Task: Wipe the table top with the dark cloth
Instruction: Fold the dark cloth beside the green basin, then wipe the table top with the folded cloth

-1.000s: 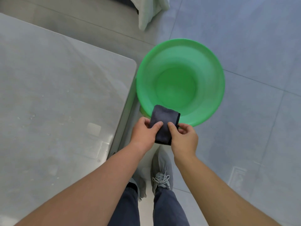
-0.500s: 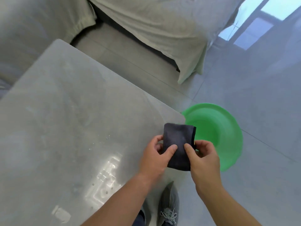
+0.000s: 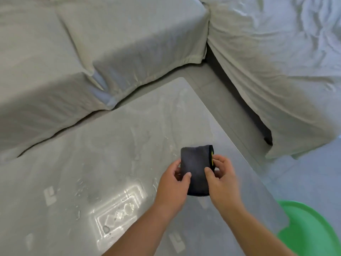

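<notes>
We see the dark cloth [image 3: 196, 168] folded into a thick upright pad, pinched between our left hand [image 3: 173, 183] and right hand [image 3: 222, 180], its top edge rising beyond our fingertips; a yellow mark shows on its right edge; the grey table top [image 3: 103, 163] spreads beneath and to the left of our hands, glossy with scattered water drops.

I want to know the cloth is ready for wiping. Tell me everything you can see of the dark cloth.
The dark cloth is a charcoal, soft-looking fabric folded into a thick, roughly rectangular pad, with a small yellow-green mark along its right edge. It is held up above the table top, not laid on it. The left hand pinches its left side and the right hand its right side, thumbs on the front face.
</notes>
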A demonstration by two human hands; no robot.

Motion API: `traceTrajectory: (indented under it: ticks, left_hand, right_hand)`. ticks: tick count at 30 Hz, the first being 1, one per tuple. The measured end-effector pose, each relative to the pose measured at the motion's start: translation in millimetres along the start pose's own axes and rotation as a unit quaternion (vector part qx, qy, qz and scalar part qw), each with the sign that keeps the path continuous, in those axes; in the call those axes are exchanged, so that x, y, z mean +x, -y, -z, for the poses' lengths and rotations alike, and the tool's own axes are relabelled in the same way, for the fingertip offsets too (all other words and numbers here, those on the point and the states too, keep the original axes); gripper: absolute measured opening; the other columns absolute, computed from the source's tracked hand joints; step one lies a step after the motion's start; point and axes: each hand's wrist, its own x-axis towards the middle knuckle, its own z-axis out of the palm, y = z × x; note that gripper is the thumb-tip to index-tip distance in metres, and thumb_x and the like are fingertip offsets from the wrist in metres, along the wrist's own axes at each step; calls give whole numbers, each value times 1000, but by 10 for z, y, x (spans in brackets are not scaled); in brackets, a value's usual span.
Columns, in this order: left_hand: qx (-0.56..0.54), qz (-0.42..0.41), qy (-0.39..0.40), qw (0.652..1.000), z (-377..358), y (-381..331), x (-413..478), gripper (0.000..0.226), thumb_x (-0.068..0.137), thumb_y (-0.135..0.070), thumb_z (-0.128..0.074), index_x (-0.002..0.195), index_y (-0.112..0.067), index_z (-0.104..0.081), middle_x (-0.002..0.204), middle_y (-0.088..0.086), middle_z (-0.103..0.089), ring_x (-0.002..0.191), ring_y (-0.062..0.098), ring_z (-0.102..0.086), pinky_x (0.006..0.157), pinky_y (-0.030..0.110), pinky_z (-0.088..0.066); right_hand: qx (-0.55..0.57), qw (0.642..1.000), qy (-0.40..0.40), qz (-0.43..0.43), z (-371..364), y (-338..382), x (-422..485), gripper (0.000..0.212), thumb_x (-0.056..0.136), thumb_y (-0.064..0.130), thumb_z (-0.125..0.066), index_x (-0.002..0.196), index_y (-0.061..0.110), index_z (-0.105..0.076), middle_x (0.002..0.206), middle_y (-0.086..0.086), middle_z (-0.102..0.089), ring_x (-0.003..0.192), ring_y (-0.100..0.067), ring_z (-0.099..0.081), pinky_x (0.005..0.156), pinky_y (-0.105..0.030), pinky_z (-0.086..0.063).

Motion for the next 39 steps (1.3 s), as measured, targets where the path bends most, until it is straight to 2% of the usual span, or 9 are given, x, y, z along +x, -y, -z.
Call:
traceTrajectory:
  ticks: [7, 13, 18, 22, 27, 31, 33, 37, 39]
  left_hand:
    - [-22, -34, -41, 998, 21, -167, 778, 51, 96, -8, -57, 140, -33, -51, 116, -10, -69, 105, 5, -66, 93, 33, -57]
    - [-21, -47, -68, 996, -64, -445, 1451, 63, 96, -9, -56, 152, -29, -35, 135, -6, -60, 116, 8, -61, 100, 40, -53]
    - [128, -96, -51, 986, 33, -644, 1766, 68, 94, -19, -61, 155, -23, -30, 154, -2, -43, 138, 18, -43, 114, 41, -39]
    - [403, -69, -99, 907, 434, -519, 1686, 71, 91, -36, -61, 153, -23, -29, 162, 6, -23, 149, 28, -17, 121, 44, -20]
    - [526, 42, -105, 843, 692, -103, 1356, 80, 89, -71, -40, 153, -31, -12, 165, 10, 9, 152, 33, 13, 121, 56, 5]
    - [526, 52, -91, 844, 745, 111, 1258, 81, 90, -77, -18, 155, -37, 7, 163, 7, 26, 150, 34, 22, 121, 59, -3]
    - [525, 42, -96, 845, 752, 148, 1262, 82, 89, -78, -12, 156, -36, 7, 163, 8, 26, 150, 34, 21, 121, 59, -5]
    - [536, 42, -99, 837, 721, 181, 1262, 86, 83, -78, 0, 156, -34, 10, 164, 9, 26, 150, 36, 23, 120, 61, -6]
    - [536, 39, -110, 836, 692, 219, 1268, 86, 84, -78, -1, 157, -32, 8, 165, 11, 22, 150, 37, 21, 119, 63, -6]
  right_hand:
    - [-57, 993, 74, 70, -313, 309, 980, 43, 100, 9, -55, 123, 44, -49, 110, 31, -51, 101, -4, -60, 85, -38, -60]
    - [-124, 979, 87, 139, -471, 671, 1815, 45, 101, 11, -52, 133, 43, -48, 124, 18, -52, 103, -1, -57, 73, -21, -55]
    - [-222, 951, 104, 189, -673, 885, 2371, 57, 98, 8, -52, 147, 33, -39, 145, 4, -46, 130, -20, -48, 102, -43, -51]
    - [-421, 855, 95, 287, -854, 845, 2474, 61, 99, 36, -52, 154, 30, -27, 168, -2, 0, 154, -28, 3, 122, -49, -13]
    - [-549, 753, 128, 339, -1086, 582, 2432, 70, 99, 60, -29, 159, 29, -9, 168, -6, 7, 153, -35, 10, 124, -53, -1]
    - [-580, 664, 188, 433, -1082, 483, 2418, 62, 104, 51, -26, 159, 28, -10, 169, -7, 1, 153, -37, 5, 123, -56, -8]
    - [-581, 674, 173, 422, -1097, 621, 2635, 60, 105, 49, -25, 159, 30, -11, 169, -4, 2, 154, -34, 4, 124, -53, -8]
    - [-547, 775, 79, 305, -1426, 914, 2890, 63, 104, 50, -22, 160, 27, -6, 168, -7, 7, 153, -37, 7, 124, -52, -3]
    - [-549, 762, 84, 333, -1524, 813, 2707, 64, 103, 51, -22, 160, 26, -7, 168, -10, 5, 153, -38, 6, 124, -53, -2]
